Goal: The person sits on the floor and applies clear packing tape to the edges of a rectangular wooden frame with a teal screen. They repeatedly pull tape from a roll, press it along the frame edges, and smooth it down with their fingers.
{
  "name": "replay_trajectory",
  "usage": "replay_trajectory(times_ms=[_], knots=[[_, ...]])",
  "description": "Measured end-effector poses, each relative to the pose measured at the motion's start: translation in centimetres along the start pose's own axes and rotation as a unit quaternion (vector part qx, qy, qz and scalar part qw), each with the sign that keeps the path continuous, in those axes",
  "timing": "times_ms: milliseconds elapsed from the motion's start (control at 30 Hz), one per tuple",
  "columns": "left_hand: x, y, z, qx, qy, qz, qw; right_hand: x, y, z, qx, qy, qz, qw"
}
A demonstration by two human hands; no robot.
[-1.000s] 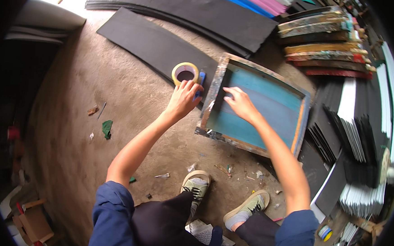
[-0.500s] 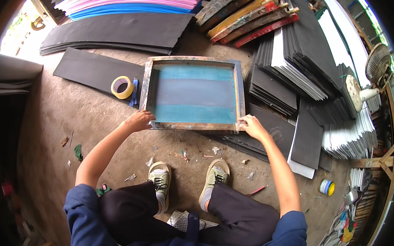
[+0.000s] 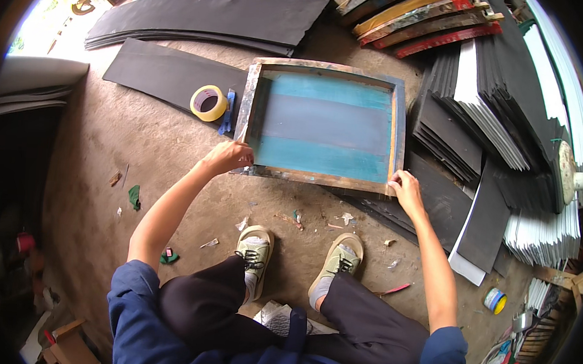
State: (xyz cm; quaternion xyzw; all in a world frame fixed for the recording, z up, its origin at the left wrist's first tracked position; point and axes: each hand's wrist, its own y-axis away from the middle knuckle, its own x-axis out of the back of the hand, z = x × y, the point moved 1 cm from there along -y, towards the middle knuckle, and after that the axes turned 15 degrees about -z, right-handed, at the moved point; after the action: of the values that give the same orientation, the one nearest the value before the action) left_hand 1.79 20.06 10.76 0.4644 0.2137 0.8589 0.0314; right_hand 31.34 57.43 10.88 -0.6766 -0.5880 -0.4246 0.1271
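Note:
A wooden screen printing frame [image 3: 318, 176] with a mesh of teal bands and a grey-blue middle band lies in front of me, over dark sheets. My left hand [image 3: 229, 156] grips its near left corner, fingers bent over the wood. At the near right corner my right hand [image 3: 406, 186] pinches the frame's edge. Just left of the frame, a roll of yellowish tape [image 3: 197, 103] and a small blue utility knife [image 3: 227, 115] rest on a black sheet [image 3: 154, 77]. What lies directly under the frame is mostly hidden.
Stacked black sheets [image 3: 208, 17] lie at the far left. Paint-stained wooden frames [image 3: 441, 31] lean at the far right, beside black and white sheet stacks [image 3: 448, 135]. A small paint tub [image 3: 495, 300] sits at the right. Scraps litter the concrete floor [image 3: 172, 175] near my shoes [image 3: 255, 256].
My view has shifted, so the scene sits further right and higher. Both hands stay on the frame's near corners, and the frame looks slightly tilted compared with before.

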Motion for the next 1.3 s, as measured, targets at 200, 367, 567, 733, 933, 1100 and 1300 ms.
replay_trajectory(times_ms=[200, 367, 567, 733, 933, 1100, 1300], knots=[[0.2, -0.2, 0.4, 0.011, 0.016, 0.011, 1.000, 4.1, 2.8, -5.2, -0.031, 0.001, -0.007, 1.000], [-0.4, 0.2, -0.3, -0.003, 0.056, 0.018, 0.998, 7.5, 5.1, -12.2, 0.004, 0.067, 0.004, 0.998], [-0.4, 2.0, -0.5, -0.079, 0.088, 0.050, 0.992, 10.4, 7.0, -18.5, -0.020, 0.109, -0.013, 0.994], [2.1, 2.7, 2.4, -0.100, 0.072, 0.157, 0.980, 13.6, 10.2, -21.4, 0.007, 0.149, 0.059, 0.987], [9.0, 6.0, 6.1, -0.070, 0.114, 0.150, 0.980, 18.7, 13.3, -22.1, -0.006, 0.164, 0.150, 0.975], [14.8, 9.8, 11.3, -0.065, 0.074, 0.179, 0.979, 21.5, 14.6, -19.7, 0.033, 0.142, 0.206, 0.968], [19.7, 14.9, 16.3, -0.071, 0.153, 0.217, 0.961, 23.0, 16.5, -18.1, 0.079, 0.116, 0.256, 0.957]])
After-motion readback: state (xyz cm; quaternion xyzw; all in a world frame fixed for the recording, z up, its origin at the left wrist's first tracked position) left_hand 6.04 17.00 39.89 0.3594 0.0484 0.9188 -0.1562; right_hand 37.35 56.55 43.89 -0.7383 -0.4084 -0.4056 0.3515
